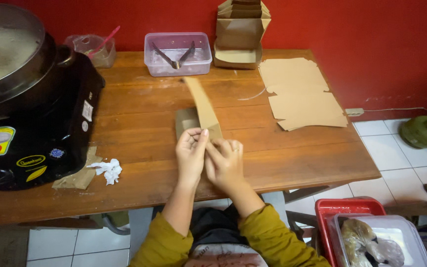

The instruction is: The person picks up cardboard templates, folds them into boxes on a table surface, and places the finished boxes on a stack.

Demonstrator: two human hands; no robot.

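Note:
A flat brown cardboard box blank [199,113] is held partly folded over the wooden table [139,123], one flap standing up and tilted away from me. My left hand [191,155] pinches its near edge between thumb and fingers. My right hand [225,163], with a ring on one finger, grips the same edge just beside the left hand, and the two hands touch. Both sleeves are mustard yellow.
A stack of flat brown blanks [300,94] lies at the right of the table, folded boxes [240,32] are stacked at the back, beside a clear tub with tongs [177,53]. A large black cooker [25,99] fills the left. Crumpled tissue [107,169] lies near it. A red crate [342,210] sits on the floor.

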